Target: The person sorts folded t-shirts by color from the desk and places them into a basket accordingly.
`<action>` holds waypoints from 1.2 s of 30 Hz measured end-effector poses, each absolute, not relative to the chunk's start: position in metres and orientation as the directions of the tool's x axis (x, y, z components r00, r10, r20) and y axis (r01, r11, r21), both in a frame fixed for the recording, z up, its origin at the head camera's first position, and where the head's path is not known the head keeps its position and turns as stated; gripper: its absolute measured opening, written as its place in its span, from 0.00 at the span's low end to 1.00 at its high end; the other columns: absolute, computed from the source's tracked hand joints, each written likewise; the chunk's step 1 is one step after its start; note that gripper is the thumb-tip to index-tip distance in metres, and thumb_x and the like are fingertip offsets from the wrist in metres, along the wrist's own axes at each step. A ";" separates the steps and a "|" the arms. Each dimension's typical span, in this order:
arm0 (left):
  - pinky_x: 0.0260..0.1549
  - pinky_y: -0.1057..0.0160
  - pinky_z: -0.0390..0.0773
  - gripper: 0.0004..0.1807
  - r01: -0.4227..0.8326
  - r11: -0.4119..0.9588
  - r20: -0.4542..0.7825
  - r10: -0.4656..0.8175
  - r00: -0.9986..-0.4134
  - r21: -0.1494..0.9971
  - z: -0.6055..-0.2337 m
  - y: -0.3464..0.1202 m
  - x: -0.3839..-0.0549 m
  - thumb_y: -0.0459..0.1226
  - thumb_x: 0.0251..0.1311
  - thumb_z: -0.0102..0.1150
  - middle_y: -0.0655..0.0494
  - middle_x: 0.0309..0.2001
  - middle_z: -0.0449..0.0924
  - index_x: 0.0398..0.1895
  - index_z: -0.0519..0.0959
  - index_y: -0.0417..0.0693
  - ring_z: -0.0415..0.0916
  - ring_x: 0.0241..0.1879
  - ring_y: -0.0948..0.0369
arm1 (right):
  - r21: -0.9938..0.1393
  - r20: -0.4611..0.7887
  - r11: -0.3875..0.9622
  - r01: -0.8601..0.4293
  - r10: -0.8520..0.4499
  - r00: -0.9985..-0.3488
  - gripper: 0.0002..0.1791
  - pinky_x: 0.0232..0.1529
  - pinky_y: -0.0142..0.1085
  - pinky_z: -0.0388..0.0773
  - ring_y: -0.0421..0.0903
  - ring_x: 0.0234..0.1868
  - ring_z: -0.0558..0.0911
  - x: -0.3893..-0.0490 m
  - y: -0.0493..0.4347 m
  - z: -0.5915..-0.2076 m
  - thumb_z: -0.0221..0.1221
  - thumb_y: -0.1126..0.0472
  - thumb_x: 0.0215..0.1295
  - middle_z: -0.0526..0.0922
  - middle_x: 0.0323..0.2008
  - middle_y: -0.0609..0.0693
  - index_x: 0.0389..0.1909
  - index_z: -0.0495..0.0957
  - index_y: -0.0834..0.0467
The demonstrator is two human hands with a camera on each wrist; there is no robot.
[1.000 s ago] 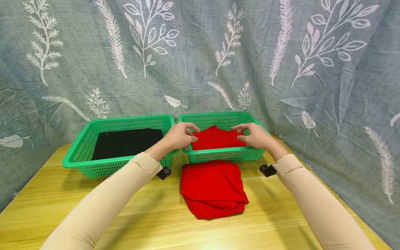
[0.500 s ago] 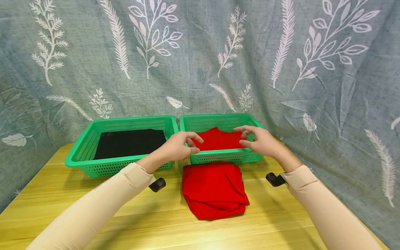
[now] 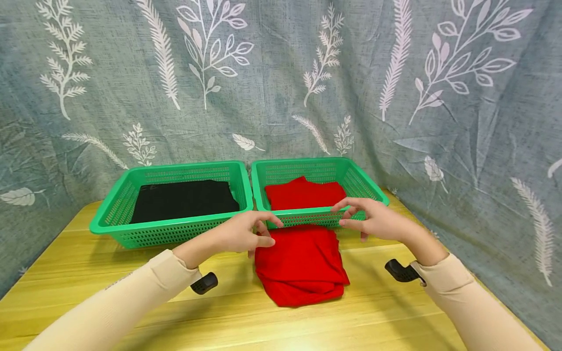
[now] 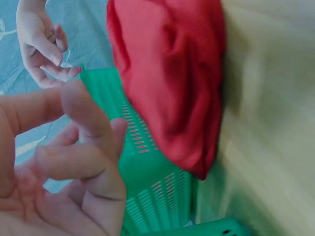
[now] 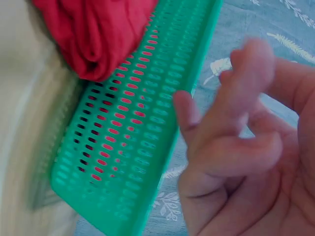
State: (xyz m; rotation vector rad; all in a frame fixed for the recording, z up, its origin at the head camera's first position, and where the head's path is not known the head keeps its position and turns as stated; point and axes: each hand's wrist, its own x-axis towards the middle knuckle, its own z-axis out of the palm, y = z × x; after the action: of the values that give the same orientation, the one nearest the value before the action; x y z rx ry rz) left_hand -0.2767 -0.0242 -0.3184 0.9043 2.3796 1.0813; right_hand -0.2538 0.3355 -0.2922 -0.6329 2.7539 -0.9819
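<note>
A folded red cloth (image 3: 303, 265) lies on the wooden table, its front layers bunched and uneven. My left hand (image 3: 237, 231) hovers at its back left corner, fingers loosely bent and holding nothing. In the left wrist view the thumb and fingers (image 4: 88, 115) stand apart, with the red cloth beyond them. To the right of the cloth, my right hand (image 3: 373, 219) overlaps the front of the right green basket (image 3: 290, 215), also with nothing between its relaxed fingers. Inside that basket lies another red cloth (image 3: 305, 195).
The left green basket (image 3: 171, 223) stands beside the right one and holds a black folded cloth (image 3: 184, 199). A grey-green curtain (image 3: 272, 97) with white leaf patterns hangs behind and along the right side. Wooden tabletop (image 3: 210, 317) stretches in front.
Both hands have drawn back from over the right basket toward the person, down to the level of the front red cloth. The cloths and baskets have stayed in place.
</note>
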 end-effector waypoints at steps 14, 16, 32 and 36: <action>0.37 0.61 0.79 0.20 0.328 0.554 -0.146 0.645 -0.750 0.765 -0.346 -0.036 -0.262 0.35 0.71 0.69 0.48 0.46 0.77 0.65 0.81 0.52 0.87 0.23 0.46 | -0.720 -0.251 0.662 -0.206 -0.526 -0.813 0.24 0.19 0.31 0.70 0.62 0.25 0.89 -0.240 0.331 -0.331 0.59 0.55 0.82 0.81 0.51 0.62 0.73 0.73 0.56; 0.42 0.60 0.81 0.19 0.335 0.558 -0.137 0.640 -0.756 0.759 -0.348 -0.036 -0.260 0.35 0.71 0.69 0.48 0.48 0.78 0.64 0.82 0.52 0.87 0.23 0.48 | -0.720 -0.260 0.664 -0.203 -0.529 -0.808 0.23 0.20 0.31 0.71 0.59 0.24 0.89 -0.241 0.329 -0.335 0.60 0.54 0.82 0.80 0.49 0.60 0.72 0.74 0.56; 0.43 0.59 0.80 0.18 0.282 0.520 -0.154 0.645 -0.749 0.806 -0.360 -0.045 -0.255 0.37 0.71 0.70 0.49 0.51 0.82 0.61 0.82 0.51 0.87 0.21 0.49 | -0.736 -0.269 0.649 -0.194 -0.542 -0.796 0.23 0.21 0.32 0.73 0.56 0.22 0.88 -0.236 0.320 -0.349 0.59 0.50 0.82 0.76 0.42 0.58 0.71 0.74 0.52; 0.30 0.64 0.75 0.18 0.270 0.516 -0.173 0.657 -0.734 0.813 -0.358 -0.051 -0.253 0.37 0.71 0.69 0.49 0.50 0.81 0.62 0.82 0.50 0.87 0.21 0.49 | -0.752 -0.277 0.635 -0.175 -0.546 -0.791 0.23 0.22 0.33 0.73 0.58 0.22 0.87 -0.234 0.319 -0.351 0.59 0.50 0.82 0.76 0.44 0.58 0.71 0.74 0.52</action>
State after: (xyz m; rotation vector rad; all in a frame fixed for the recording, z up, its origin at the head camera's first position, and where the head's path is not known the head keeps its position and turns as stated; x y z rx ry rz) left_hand -0.2535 -0.0511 -0.3576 0.7579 2.2945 1.1151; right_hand -0.2344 0.3195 -0.3507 -0.5649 2.3692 -1.0176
